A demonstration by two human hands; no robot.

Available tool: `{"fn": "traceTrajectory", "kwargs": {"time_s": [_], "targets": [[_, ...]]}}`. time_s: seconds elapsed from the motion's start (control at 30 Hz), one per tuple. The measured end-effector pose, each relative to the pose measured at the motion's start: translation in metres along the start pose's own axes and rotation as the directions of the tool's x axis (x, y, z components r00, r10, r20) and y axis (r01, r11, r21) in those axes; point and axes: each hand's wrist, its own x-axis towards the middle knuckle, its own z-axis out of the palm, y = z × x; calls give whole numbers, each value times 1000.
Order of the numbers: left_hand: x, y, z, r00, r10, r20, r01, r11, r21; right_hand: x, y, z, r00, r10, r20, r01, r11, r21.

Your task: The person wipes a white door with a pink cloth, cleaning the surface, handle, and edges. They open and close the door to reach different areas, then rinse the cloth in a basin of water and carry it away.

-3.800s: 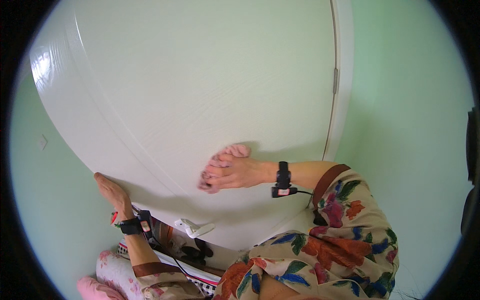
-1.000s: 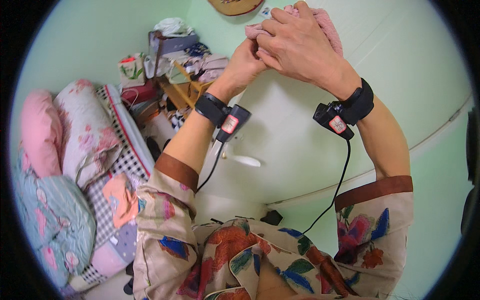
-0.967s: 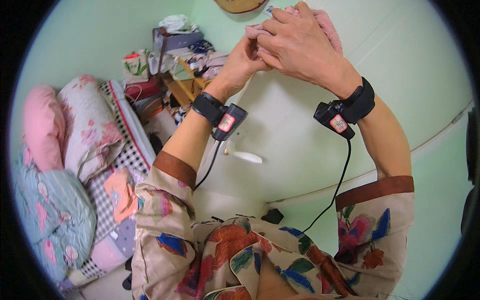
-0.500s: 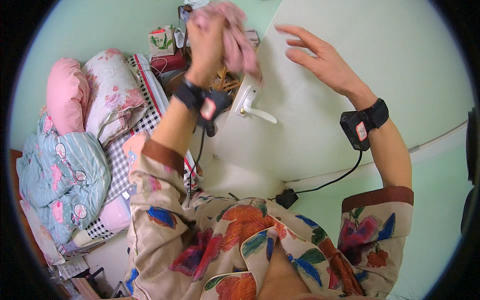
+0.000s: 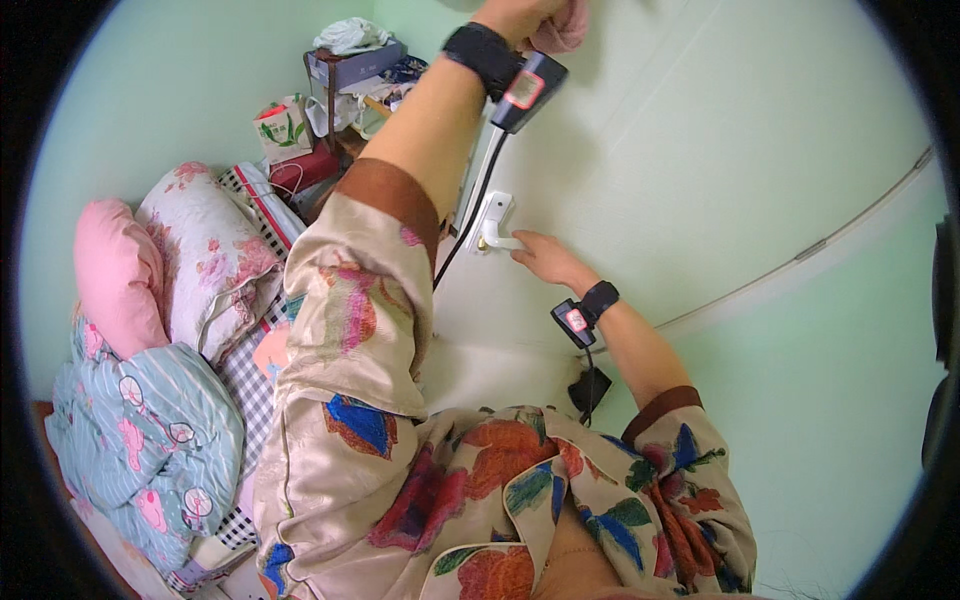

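Observation:
High up at the top edge, my left hand (image 5: 518, 16) is closed on a pink cloth (image 5: 566, 28), partly cut off by the frame. The cloth lies against or just before the upper part of a white door (image 5: 700, 150); I cannot tell whether it touches. Lower down, my right hand (image 5: 548, 258) has its fingers at the end of the white lever handle (image 5: 502, 241), bent round its tip. The handle sticks out from a pale plate on the door's left side. Black straps with small boxes and cables sit on both wrists.
To the left is a bed with a checked sheet (image 5: 243, 358), a pink pillow (image 5: 118, 275), a floral quilt (image 5: 205, 255) and a blue quilt (image 5: 150, 440). Behind the door's edge stands a rack with a blue box (image 5: 358, 66) and a paper carton (image 5: 283, 130).
My left hand has carried the pink cloth up and right, onto or before the door's upper part. My right hand has come down and left from mid-air to the lever handle.

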Motion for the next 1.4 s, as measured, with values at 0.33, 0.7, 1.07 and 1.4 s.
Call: {"fn": "traceTrajectory", "kwargs": {"time_s": [0.33, 0.7, 1.07, 1.4], "targets": [[-232, 7, -17, 959, -277, -56, 275, 868, 414, -11, -14, 36, 980, 27, -195, -79, 960, -267], [-532, -6, -48, 17, -997, -73, 973, 33, -229, -32, -5, 0, 983, 51, -177, -95, 964, -250], [-409, 14, 9, 38, -998, -52, 959, 51, -280, -85, 7, -16, 995, 72, -74, -83, 984, -155], [-257, 68, 85, 853, -506, 130, 519, 849, -99, -150, 34, -12, 986, -44, -163, 3, 970, -242]]}}
